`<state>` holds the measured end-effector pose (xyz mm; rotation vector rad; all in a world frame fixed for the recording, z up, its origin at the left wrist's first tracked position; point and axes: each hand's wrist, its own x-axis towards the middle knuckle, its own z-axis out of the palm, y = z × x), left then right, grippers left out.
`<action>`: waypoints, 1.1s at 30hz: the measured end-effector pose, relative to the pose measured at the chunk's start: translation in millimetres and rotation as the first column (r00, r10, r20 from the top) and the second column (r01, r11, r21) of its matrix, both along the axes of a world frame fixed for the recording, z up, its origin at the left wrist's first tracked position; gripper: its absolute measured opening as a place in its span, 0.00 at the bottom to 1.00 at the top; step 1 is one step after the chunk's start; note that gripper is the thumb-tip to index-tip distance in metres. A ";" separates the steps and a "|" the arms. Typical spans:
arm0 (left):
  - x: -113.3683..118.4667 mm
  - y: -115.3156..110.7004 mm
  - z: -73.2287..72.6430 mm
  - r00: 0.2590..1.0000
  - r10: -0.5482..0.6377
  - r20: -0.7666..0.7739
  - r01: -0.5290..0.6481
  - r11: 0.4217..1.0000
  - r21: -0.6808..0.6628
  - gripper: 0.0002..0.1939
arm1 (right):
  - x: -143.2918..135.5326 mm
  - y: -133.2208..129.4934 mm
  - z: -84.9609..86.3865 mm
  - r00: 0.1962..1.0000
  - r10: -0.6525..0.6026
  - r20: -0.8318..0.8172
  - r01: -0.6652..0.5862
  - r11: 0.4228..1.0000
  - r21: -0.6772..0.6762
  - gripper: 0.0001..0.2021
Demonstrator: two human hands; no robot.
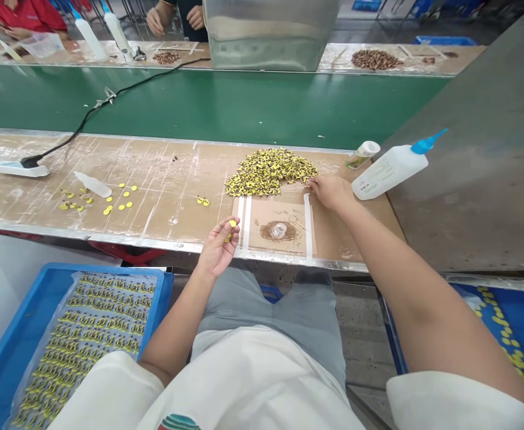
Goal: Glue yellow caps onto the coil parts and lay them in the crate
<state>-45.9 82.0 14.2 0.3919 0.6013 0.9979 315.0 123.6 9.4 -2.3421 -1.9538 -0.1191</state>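
Observation:
My left hand (219, 246) is closed on small yellow discs (232, 224) near the bench's front edge. My right hand (332, 191) reaches to the right end of a heap of small yellow and dark brown pieces (266, 170). Its fingertips are pinched at the heap's edge, and what they hold is too small to make out. Between the hands lies a cardboard sheet (255, 230) with white tape strips and a wet puddle of clear glue (278, 230). Two yellow discs with dark parts (203, 201) lie left of the heap.
A white squeeze bottle with a blue tip (391, 173) leans beside a small jar (362, 154) at the right. Loose yellow discs (122, 207) and a power strip (17, 169) lie leftward. A blue tray (165, 298) holds rows of pieces. Beyond the green belt (154, 107), other people's hands (156, 22) show.

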 end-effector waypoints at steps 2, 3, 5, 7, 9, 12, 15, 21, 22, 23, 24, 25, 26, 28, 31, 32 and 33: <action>-0.2 0.4 -0.2 1.000 0.006 0.001 -0.006 1.000 -0.005 0.08 | 7.2 0.6 1.3 1.000 0.010 -0.007 -0.010 1.000 -0.019 0.20; -0.4 0.6 -0.2 1.000 0.008 0.001 -0.008 1.000 -0.006 0.08 | 10.6 1.3 1.9 0.999 0.038 -0.021 -0.039 0.999 -0.023 0.19; -1.1 0.7 -0.2 1.000 0.015 -0.001 -0.015 1.000 -0.007 0.09 | 15.3 2.4 2.7 0.991 0.122 -0.056 -0.124 0.992 -0.033 0.18; -1.6 0.4 -0.4 1.000 0.022 -0.005 -0.022 1.000 -0.006 0.08 | 16.1 2.6 2.6 0.972 0.218 -0.085 -0.223 0.974 -0.046 0.16; -1.8 -0.2 -0.5 0.999 0.028 -0.014 -0.028 1.000 -0.004 0.08 | 13.4 1.7 1.8 0.954 0.285 -0.096 -0.291 0.955 -0.056 0.15; -1.5 -1.4 0.0 0.999 0.029 -0.028 -0.029 1.000 -0.007 0.08 | 6.6 -1.3 0.2 0.946 0.294 -0.136 -0.299 0.954 -0.021 0.13; -1.3 -2.2 1.8 0.999 0.016 -0.041 -0.016 1.000 -0.006 0.09 | 1.1 -6.8 -1.9 0.963 0.194 -0.188 -0.188 0.981 0.051 0.13; -2.0 -4.0 6.0 0.999 -0.003 -0.032 0.004 1.000 0.003 0.12 | -12.2 -22.7 -6.9 0.958 0.093 -0.271 -0.042 0.981 0.189 0.15; -1.6 -4.8 6.2 0.999 -0.001 -0.032 0.001 1.000 0.000 0.12 | -15.2 -24.6 -7.4 0.959 0.108 -0.264 -0.059 0.981 0.185 0.16; -0.9 -5.9 6.2 0.999 0.003 -0.033 -0.003 1.000 -0.008 0.12 | -18.3 -26.2 -7.8 0.961 0.116 -0.250 -0.074 0.982 0.171 0.16; 0.0 -7.2 6.1 0.999 0.006 -0.034 -0.007 1.000 -0.021 0.12 | -21.2 -27.3 -8.2 0.965 0.119 -0.233 -0.084 0.984 0.154 0.17; 1.2 -8.7 5.7 0.999 0.008 -0.036 -0.009 0.999 -0.037 0.12 | -23.9 -28.2 -8.4 0.969 0.121 -0.217 -0.093 0.986 0.138 0.17; 2.5 -10.2 5.2 0.999 0.008 -0.036 -0.010 0.999 -0.052 0.12 | -26.1 -28.9 -8.6 0.971 0.125 -0.205 -0.100 0.987 0.128 0.17; 5.1 -13.2 4.1 0.999 0.002 -0.036 -0.004 0.998 -0.067 0.12 | -29.2 -30.4 -9.0 0.970 0.130 -0.205 -0.103 0.985 0.141 0.17; 8.0 -16.1 2.8 0.999 -0.014 -0.039 0.012 0.998 -0.056 0.12 | -30.6 -34.0 -10.0 0.960 0.095 -0.263 -0.040 0.978 0.206 0.17; 8.7 -16.6 2.5 0.999 -0.018 -0.040 0.016 0.999 -0.050 0.12 | -30.7 -35.5 -10.5 0.955 0.077 -0.286 -0.012 0.975 0.222 0.17; 9.2 -16.9 2.2 0.999 -0.019 -0.041 0.017 0.999 -0.044 0.12 | -30.7 -37.1 -11.0 0.952 0.061 -0.300 0.010 0.974 0.228 0.17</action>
